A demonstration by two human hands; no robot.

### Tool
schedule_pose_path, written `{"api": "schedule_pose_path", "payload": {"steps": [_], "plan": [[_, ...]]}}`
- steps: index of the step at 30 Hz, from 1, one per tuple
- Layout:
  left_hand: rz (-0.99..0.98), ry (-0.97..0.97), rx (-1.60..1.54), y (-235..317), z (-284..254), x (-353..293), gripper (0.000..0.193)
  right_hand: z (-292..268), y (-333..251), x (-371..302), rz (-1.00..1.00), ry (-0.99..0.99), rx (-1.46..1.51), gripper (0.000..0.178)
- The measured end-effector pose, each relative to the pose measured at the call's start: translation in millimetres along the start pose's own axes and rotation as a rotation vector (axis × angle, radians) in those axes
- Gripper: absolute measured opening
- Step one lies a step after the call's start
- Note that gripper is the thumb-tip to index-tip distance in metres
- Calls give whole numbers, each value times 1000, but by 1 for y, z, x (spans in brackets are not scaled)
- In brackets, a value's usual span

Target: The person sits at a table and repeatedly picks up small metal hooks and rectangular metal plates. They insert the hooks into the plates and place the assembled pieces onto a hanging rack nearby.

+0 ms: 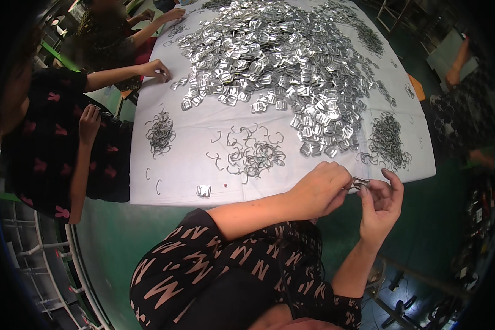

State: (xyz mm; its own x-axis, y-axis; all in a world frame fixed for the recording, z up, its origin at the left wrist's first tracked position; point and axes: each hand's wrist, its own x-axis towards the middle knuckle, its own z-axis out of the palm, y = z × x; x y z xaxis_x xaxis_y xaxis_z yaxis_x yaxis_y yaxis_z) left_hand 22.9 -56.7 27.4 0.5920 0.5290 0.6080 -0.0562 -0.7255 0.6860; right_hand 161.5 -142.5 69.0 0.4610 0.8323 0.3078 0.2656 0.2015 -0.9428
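Currently pinches a small, shiny silver buckle (361,182) with the right hand (380,204), thumb opposing fingers, at the near right edge of the white table (195,132), lying roughly left to right lengthwise. Curls the left hand (323,187) beside it, hold hidden: cannot tell on what. Farther, shows loose wire hooks (257,158), then heaped buckles (275,58).

The only lettering I can make out is on my own black shirt (203,264): large, blocky, pale-tan capitals, repeated across the sleeve and the front, tilted at differing angles, some bent or cut short by the folds of the cloth. Near the right rim, small pale patches among dark items (473,225) are too dim and tiny for me to read.
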Motion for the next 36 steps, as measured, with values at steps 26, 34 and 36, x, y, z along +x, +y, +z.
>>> {"api": "schedule_pose_path", "payload": {"steps": [26, 34, 36], "plan": [[-509, -542, 721, -95, -129, -70, 8, -5, 0, 35, -50, 105, -44, 41], [-543, -101, 775, -124, -147, -69, 9, -7, 3, 40, -83, 81, -40, 46], [-451, -101, 815, -135, -141, -68, 9, -5, 3, 41, -94, 86, -51, 47]]}}
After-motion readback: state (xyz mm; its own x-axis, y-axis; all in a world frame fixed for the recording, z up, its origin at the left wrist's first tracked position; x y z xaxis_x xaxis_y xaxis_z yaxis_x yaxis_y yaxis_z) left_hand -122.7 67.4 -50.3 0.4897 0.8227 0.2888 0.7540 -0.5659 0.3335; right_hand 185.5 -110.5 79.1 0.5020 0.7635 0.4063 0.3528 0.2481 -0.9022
